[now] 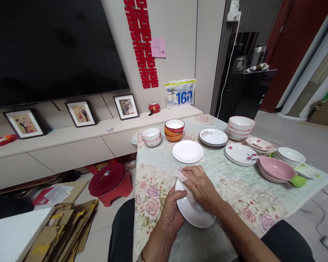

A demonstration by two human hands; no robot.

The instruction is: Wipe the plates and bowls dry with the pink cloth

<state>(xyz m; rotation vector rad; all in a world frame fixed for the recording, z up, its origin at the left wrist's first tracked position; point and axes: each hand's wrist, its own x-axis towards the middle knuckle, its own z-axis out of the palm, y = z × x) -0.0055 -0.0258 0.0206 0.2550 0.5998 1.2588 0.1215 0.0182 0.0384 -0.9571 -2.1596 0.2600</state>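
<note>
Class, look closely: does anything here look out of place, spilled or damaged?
The flattened cardboard lies in a loose, uneven heap on the floor, looking untidy. No spill shows, nor damage on the visible part of the held plate.

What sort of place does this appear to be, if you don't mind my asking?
Probably a home's living room: a large television is mounted above a long, low cabinet, on which framed pictures stand.

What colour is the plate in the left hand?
The plate in the left hand is white where it shows; the head view shows it best.
</note>
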